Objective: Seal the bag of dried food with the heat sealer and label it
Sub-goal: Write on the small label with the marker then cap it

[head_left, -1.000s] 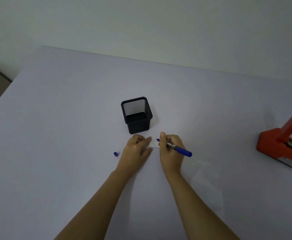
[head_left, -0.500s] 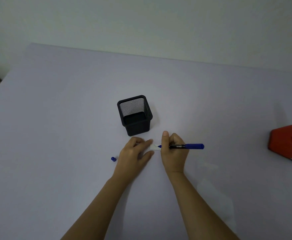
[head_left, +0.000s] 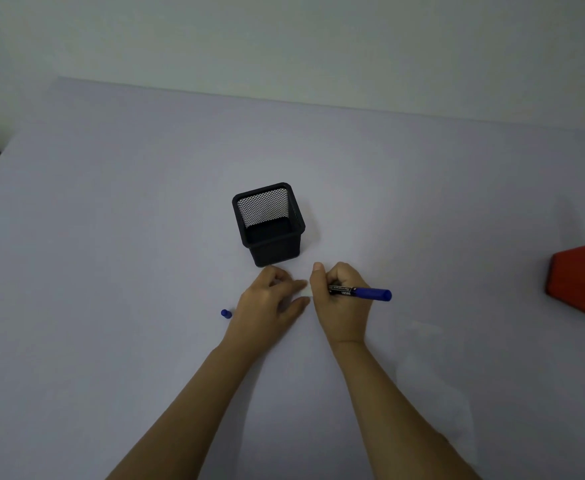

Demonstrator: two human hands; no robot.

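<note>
Head view: right hand [head_left: 341, 303] gripping marker [head_left: 370, 292]; left hand [head_left: 266, 306] flat, pinning label [head_left: 307, 292]. Risk: label likely sliding mid-stroke, ink smearing.

Pen holder [head_left: 270, 225] stands upright near the middle of the table [head_left: 111, 237], with both hands down on the tabletop just in front of it. Left hand [head_left: 266, 306] sits front-left of the holder, right hand [head_left: 341, 306] front-right, the two nearly touching, and a small label [head_left: 307, 291] shows in the gap between them. The marker [head_left: 360, 292] is gripped in the right hand, its rear end sticking out to the right. The pen cap [head_left: 226, 313] lies just left of the left hand. Far right, well apart, the heat sealer [head_left: 582, 282] sits at the frame's edge.
</note>
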